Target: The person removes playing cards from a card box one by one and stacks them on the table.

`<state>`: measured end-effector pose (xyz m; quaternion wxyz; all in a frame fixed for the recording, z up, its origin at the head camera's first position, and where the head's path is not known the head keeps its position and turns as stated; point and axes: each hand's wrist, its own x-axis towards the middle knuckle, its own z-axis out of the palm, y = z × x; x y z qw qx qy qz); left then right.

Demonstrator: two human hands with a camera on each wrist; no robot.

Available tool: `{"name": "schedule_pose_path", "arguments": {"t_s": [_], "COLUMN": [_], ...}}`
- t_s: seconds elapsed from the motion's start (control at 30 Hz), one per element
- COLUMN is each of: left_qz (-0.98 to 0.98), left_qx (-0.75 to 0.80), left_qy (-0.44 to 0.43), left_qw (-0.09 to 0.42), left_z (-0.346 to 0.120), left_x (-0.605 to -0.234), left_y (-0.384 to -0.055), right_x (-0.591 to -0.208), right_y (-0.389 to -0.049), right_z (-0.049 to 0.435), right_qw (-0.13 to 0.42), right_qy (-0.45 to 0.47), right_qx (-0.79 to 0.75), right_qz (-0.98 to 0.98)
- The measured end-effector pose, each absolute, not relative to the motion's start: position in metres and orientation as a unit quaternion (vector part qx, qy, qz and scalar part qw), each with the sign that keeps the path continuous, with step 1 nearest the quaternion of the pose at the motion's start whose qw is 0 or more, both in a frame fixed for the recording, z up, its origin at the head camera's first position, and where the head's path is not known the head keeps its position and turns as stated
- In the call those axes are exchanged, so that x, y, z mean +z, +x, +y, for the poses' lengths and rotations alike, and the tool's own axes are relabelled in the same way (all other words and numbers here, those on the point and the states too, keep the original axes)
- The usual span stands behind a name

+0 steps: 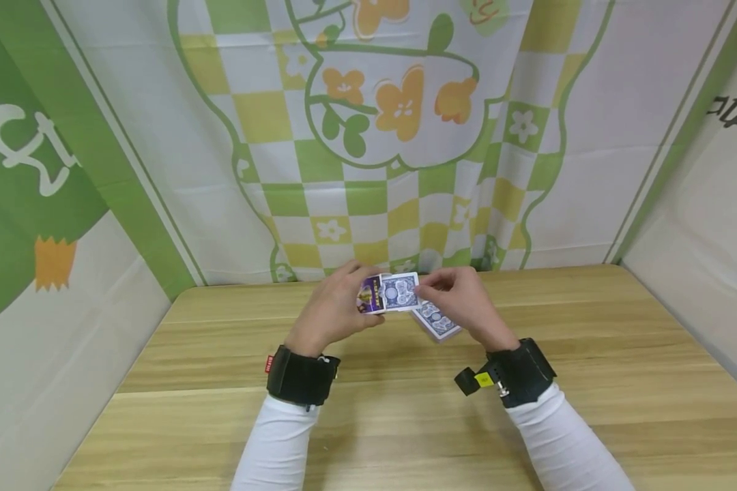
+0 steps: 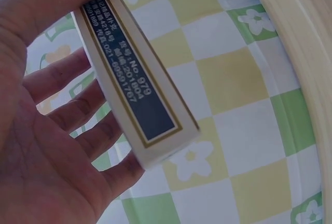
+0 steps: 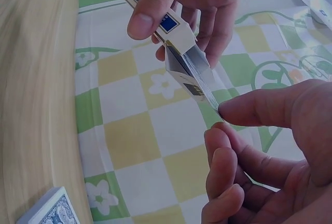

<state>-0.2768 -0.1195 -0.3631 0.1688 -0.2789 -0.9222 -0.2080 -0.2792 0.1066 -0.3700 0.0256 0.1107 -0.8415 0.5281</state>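
Two hands, left gripping box, right pinching cards; wooden table, checkered curtain behind.

From above and well back of the rectangular cream-and-purple cardboard box, the head camera looks forward and down. The left-wrist camera closely faces the box's printed narrow side; the right-wrist camera, slightly farther, faces its open end. Both share it and the green-yellow-white checked cloth beyond.

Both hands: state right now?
Left hand: closed, holding the card box.
Right hand: closed, pinching the end of the playing cards sticking out of the box.
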Motion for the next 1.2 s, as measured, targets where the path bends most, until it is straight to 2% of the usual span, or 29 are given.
{"name": "schedule_pose_path", "arguments": {"t_s": [0.23,0.4,0.57,0.77,0.9,1.2], "left_qz": [-0.924,-0.924,-0.926,-0.929,-0.93,-0.93], "left_qx": [-0.204,-0.203,-0.197,-0.184,-0.181,-0.182], "left_qy": [-0.278,-0.28,-0.282,-0.283,-0.283,-0.285], "left_qw": [0.165,0.163,0.158,0.15,0.146,0.141], "left_z": [-0.1185,-0.1172,-0.116,-0.1153,-0.1147,-0.1138], "left_x": [-0.3634,-0.3636,-0.3633,-0.3636,-0.365,-0.364], "left_y": [-0.2769,-0.2771,-0.277,-0.2763,-0.2761,-0.2755], "right_x": [-0.3706,-0.3708,-0.3692,-0.368,-0.3696,-0.3709], "right_y": [-0.2796,-0.2801,-0.2788,-0.2768,-0.2763,-0.2765], "right_z": [0.108,0.1088,0.109,0.1088,0.1069,0.1065], "right_qw": [0.055,0.135,0.205,0.18,0.158,0.158], "right_qy": [0.12,0.163,0.261,0.372,0.385,0.381], "right_qx": [0.512,0.474,0.394,0.307,0.277,0.254], "right_qz": [-0.849,-0.855,-0.857,-0.858,-0.866,-0.875]}}
